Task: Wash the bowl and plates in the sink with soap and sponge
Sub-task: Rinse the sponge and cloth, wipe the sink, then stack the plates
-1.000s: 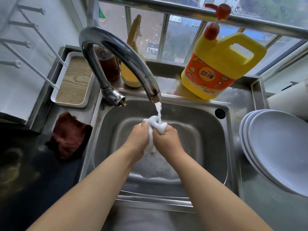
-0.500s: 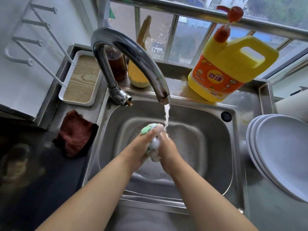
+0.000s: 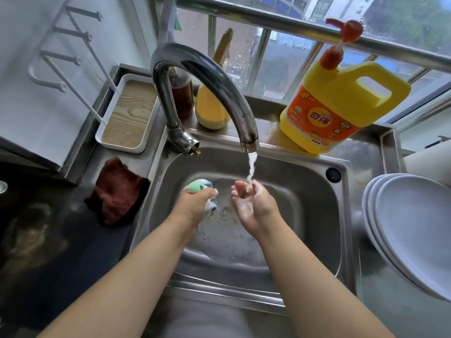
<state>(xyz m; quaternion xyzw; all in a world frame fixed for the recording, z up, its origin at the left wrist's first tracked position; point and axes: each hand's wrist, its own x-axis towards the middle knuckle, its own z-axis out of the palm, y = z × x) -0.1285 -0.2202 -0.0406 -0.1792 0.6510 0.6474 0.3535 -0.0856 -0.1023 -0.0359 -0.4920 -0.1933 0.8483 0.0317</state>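
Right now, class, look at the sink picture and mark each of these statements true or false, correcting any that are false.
1. The left hand grips the sponge. True.
2. Water from the tap falls on the right hand. True.
3. The white plates are stacked inside the sink. False: they are stacked on the counter right of it.
4. The yellow soap jug lies on its side. False: it stands upright behind the sink.
5. The red cloth lies left of the sink. True.
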